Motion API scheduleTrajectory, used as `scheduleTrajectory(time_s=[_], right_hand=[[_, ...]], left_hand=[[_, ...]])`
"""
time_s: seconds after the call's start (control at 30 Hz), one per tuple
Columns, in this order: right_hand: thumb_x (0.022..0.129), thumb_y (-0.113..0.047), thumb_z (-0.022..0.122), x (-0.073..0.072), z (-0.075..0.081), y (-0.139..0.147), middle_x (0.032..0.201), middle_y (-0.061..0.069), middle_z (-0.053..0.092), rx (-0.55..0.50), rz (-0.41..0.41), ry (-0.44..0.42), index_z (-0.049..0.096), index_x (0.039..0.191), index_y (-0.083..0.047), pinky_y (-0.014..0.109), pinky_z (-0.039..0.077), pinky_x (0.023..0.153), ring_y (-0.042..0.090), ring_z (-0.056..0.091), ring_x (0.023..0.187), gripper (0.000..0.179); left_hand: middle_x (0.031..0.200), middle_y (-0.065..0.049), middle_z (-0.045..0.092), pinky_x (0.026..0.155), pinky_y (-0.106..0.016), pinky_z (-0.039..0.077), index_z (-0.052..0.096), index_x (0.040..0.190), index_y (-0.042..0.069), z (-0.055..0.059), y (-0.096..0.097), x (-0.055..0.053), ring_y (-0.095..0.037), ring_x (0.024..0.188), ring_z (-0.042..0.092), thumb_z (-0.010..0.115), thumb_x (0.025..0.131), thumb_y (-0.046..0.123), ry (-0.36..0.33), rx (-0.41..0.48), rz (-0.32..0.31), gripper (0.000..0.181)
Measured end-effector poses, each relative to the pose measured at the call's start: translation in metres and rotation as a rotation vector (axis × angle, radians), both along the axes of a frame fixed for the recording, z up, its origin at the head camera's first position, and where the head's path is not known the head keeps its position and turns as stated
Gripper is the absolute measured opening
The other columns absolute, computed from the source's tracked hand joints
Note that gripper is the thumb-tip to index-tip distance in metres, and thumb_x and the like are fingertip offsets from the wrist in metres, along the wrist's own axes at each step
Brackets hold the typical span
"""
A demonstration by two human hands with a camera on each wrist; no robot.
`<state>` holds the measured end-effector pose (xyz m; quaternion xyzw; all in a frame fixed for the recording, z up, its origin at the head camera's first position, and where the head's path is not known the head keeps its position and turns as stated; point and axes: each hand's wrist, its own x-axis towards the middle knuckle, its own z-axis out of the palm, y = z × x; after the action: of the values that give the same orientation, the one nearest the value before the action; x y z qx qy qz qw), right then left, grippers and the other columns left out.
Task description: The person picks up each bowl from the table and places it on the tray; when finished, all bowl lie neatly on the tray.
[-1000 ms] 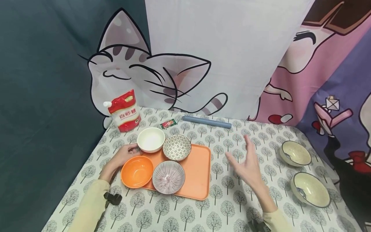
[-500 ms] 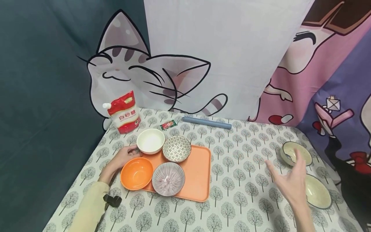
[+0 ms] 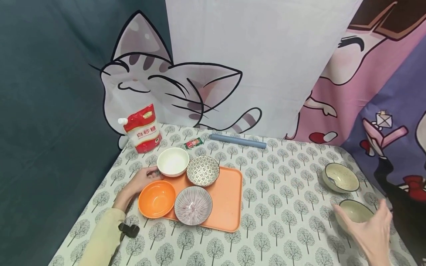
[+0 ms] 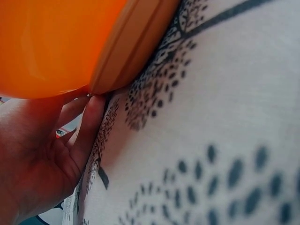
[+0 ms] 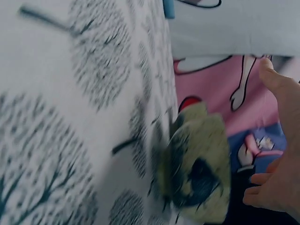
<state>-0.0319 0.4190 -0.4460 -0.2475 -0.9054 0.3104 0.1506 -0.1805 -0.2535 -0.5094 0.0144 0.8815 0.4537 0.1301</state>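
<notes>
An orange tray (image 3: pixel 226 195) bears a white bowl (image 3: pixel 173 162), an orange bowl (image 3: pixel 157 198), a patterned bowl (image 3: pixel 203 170) and a purple-striped bowl (image 3: pixel 193 205). My left hand (image 3: pixel 143 180) holds the tray's left edge between the white and orange bowls; in the left wrist view, its fingertips (image 4: pixel 96 104) meet the tray rim below the orange bowl. Far right, my right hand (image 3: pixel 372 229) hovers over a cream bowl (image 3: pixel 354 211), thumb and fingers spread wide and partly covering it. In the right wrist view that bowl (image 5: pixel 201 168) stands apart from the fingers.
A second cream bowl (image 3: pixel 341 178) sits just behind the near one. At the back stand a red and white sugar pouch (image 3: pixel 144 129), a small green and red packet (image 3: pixel 193 143) and a grey-blue rod (image 3: pixel 237 140). Printed curtains enclose the tree-patterned tablecloth (image 3: pixel 273 221).
My right hand has swept right from beside the tray to the near cream bowl, its fingers still spread. My left hand and the bowls keep their places.
</notes>
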Motion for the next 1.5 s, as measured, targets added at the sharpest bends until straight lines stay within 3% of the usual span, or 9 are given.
scheduleTrajectory(time_s=[0.13, 0.37, 0.5, 0.7, 0.93, 1.1, 1.27, 1.5], right_hand=[[0.074, -0.048, 0.086, 0.002, -0.007, 0.013, 0.161, 0.040, -0.006, 0.023, -0.012, -0.072, -0.013, 0.159, 0.001, 0.073, 0.010, 0.116, 0.056, 0.002, 0.150, 0.140], [0.069, -0.053, 0.088, 0.001, -0.023, 0.026, 0.153, 0.051, 0.003, 0.076, -0.041, -0.137, -0.008, 0.156, 0.012, 0.073, 0.019, 0.112, 0.065, 0.012, 0.143, 0.145], [0.074, -0.058, 0.084, 0.002, -0.025, 0.029, 0.152, 0.051, -0.005, 0.054, -0.013, -0.231, -0.014, 0.154, 0.012, 0.074, 0.015, 0.112, 0.063, 0.005, 0.144, 0.145], [0.073, -0.056, 0.085, 0.008, -0.027, 0.032, 0.147, 0.056, 0.002, 0.059, 0.001, -0.275, -0.010, 0.154, 0.014, 0.077, 0.022, 0.106, 0.068, 0.015, 0.137, 0.143], [0.068, -0.049, 0.090, 0.014, -0.033, 0.037, 0.149, 0.050, 0.022, 0.046, -0.048, -0.207, 0.008, 0.157, 0.010, 0.075, 0.028, 0.103, 0.064, 0.028, 0.135, 0.135], [0.069, -0.049, 0.088, 0.016, -0.034, 0.031, 0.154, 0.044, 0.020, 0.016, -0.078, -0.228, 0.011, 0.160, 0.004, 0.074, 0.028, 0.104, 0.063, 0.027, 0.137, 0.131], [0.070, -0.052, 0.088, 0.016, -0.027, 0.017, 0.154, 0.042, 0.022, 0.040, -0.027, -0.222, 0.012, 0.162, -0.002, 0.075, 0.031, 0.098, 0.065, 0.031, 0.132, 0.129], [0.070, -0.046, 0.090, 0.009, -0.016, -0.006, 0.157, 0.039, 0.021, 0.012, 0.073, -0.119, 0.015, 0.163, -0.009, 0.075, 0.031, 0.096, 0.063, 0.032, 0.131, 0.125]], left_hand=[[0.086, -0.006, 0.058, 0.068, -0.024, 0.045, 0.041, 0.149, -0.009, -0.001, 0.000, 0.000, -0.018, 0.077, 0.051, 0.070, 0.097, 0.029, 0.000, -0.006, 0.003, 0.071], [0.086, -0.006, 0.058, 0.068, -0.024, 0.045, 0.041, 0.149, -0.009, 0.000, 0.000, 0.000, -0.018, 0.076, 0.051, 0.070, 0.096, 0.028, 0.006, 0.016, 0.002, 0.071], [0.086, -0.005, 0.057, 0.068, -0.023, 0.046, 0.042, 0.148, -0.010, 0.000, 0.000, 0.000, -0.017, 0.078, 0.051, 0.070, 0.097, 0.025, 0.002, 0.032, -0.009, 0.068], [0.085, -0.005, 0.056, 0.068, -0.025, 0.045, 0.044, 0.148, -0.008, 0.000, 0.000, 0.000, -0.016, 0.077, 0.051, 0.069, 0.097, 0.027, -0.011, 0.015, -0.006, 0.066], [0.086, -0.006, 0.057, 0.069, -0.026, 0.045, 0.042, 0.150, -0.007, 0.002, 0.001, 0.000, -0.018, 0.077, 0.051, 0.069, 0.097, 0.028, -0.013, -0.002, 0.005, 0.069], [0.089, -0.007, 0.059, 0.069, -0.025, 0.047, 0.041, 0.149, -0.009, 0.002, 0.002, 0.000, -0.017, 0.078, 0.052, 0.069, 0.097, 0.028, -0.003, -0.014, -0.002, 0.071], [0.088, -0.007, 0.058, 0.068, -0.025, 0.047, 0.042, 0.149, -0.009, 0.003, 0.001, -0.001, -0.017, 0.078, 0.052, 0.069, 0.097, 0.027, 0.006, 0.007, -0.009, 0.069], [0.087, -0.005, 0.056, 0.068, -0.024, 0.046, 0.041, 0.149, -0.010, 0.000, 0.000, 0.001, -0.016, 0.078, 0.050, 0.069, 0.097, 0.027, -0.006, 0.022, -0.008, 0.070]])
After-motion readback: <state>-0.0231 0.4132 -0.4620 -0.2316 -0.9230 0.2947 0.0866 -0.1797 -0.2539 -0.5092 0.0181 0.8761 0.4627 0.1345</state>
